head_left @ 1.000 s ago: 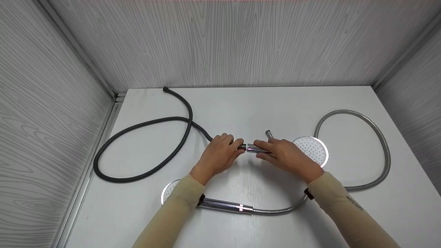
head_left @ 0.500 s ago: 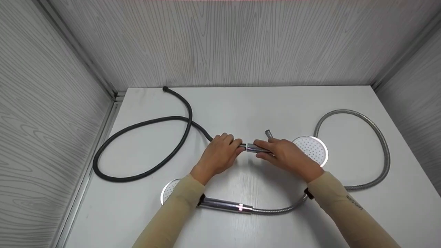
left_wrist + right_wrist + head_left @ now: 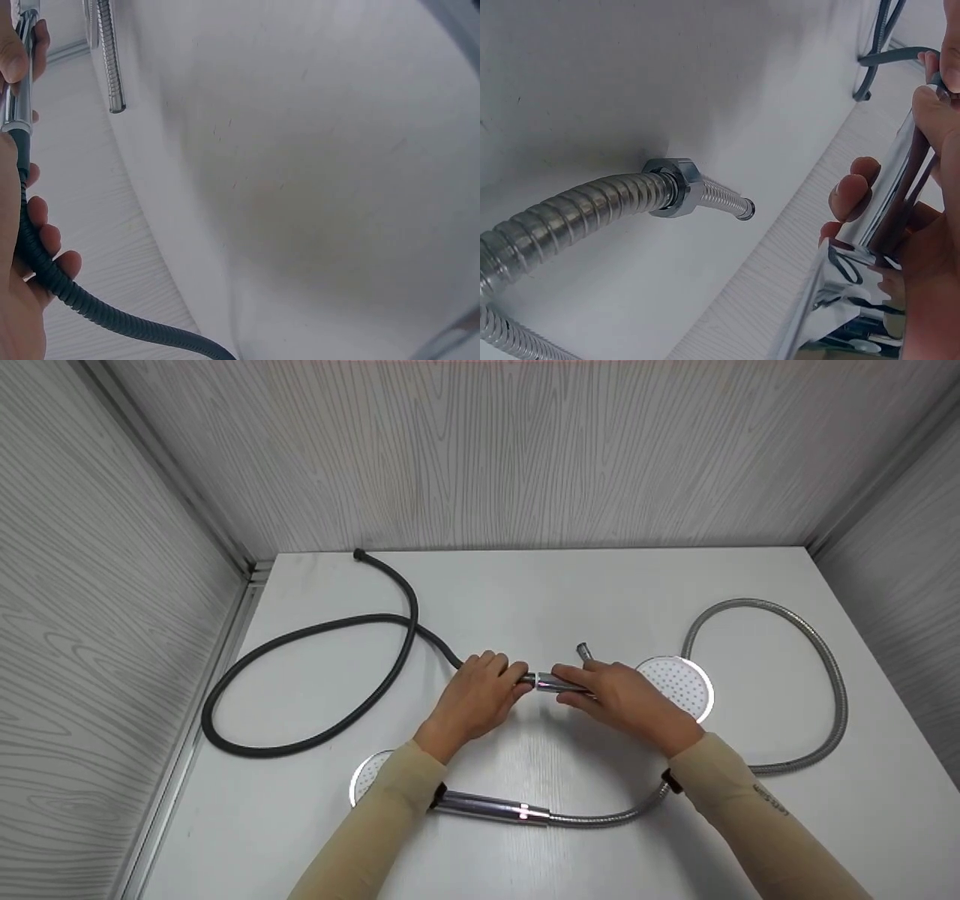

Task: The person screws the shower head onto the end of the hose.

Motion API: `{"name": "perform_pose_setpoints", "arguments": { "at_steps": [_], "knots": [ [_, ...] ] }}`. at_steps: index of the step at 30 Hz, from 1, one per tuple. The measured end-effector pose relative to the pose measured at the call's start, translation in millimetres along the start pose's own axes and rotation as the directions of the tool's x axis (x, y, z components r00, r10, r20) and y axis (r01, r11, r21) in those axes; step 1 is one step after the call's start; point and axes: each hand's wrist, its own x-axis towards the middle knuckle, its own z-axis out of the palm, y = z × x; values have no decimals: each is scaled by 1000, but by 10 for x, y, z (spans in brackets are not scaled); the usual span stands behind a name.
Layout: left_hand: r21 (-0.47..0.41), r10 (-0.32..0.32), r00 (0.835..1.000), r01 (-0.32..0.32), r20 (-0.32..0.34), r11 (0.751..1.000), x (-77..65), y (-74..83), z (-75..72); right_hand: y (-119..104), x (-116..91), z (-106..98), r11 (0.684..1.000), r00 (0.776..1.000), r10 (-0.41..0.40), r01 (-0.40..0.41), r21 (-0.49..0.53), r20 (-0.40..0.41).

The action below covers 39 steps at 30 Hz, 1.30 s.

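Note:
My left hand (image 3: 480,697) grips the end of a black shower hose (image 3: 315,626), fingers curled round it. My right hand (image 3: 626,701) grips the chrome handle (image 3: 556,683) of a hand shower, whose round white spray face (image 3: 677,688) shows beyond that hand. Hose end and handle meet in line between the two hands, with a thin white ring at the joint. In the left wrist view the black hose (image 3: 112,319) runs straight into the chrome handle (image 3: 19,109). The right wrist view has the handle (image 3: 896,187) within the curled fingers; the thread is hidden.
A second hand shower (image 3: 491,808) lies near the front, its head partly under the left forearm. Its silver hose (image 3: 838,682) passes beneath the right forearm and loops right. The loose silver end (image 3: 585,651) lies behind the right hand. Panels (image 3: 525,457) enclose the white table (image 3: 247,825).
Both hands keep their places on the hose and handle. Only the left fingers and thumb shift slightly at the joint.

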Motion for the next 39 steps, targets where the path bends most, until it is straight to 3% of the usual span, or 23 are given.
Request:
{"name": "perform_pose_setpoints", "arguments": {
  "at_steps": [10,16,21,39],
  "knots": [
    [-34,-13,1000,13,-2,999,-8,2,-9,-11,3,-9,1000,1000,-3,3,-3,-2],
    [-9,-7,1000,7,-22,1000,-18,15,5,-10,-5,6,999,999,34,-34,10,31],
    [-4,1,999,-1,-36,1000,-17,13,18,-1,-4,25,1000,1000,11,-11,8,9],
    [-20,-11,1000,11,-11,1000,-17,14,11,12,-8,30,1000,1000,10,-10,9,7]
  ]
}}
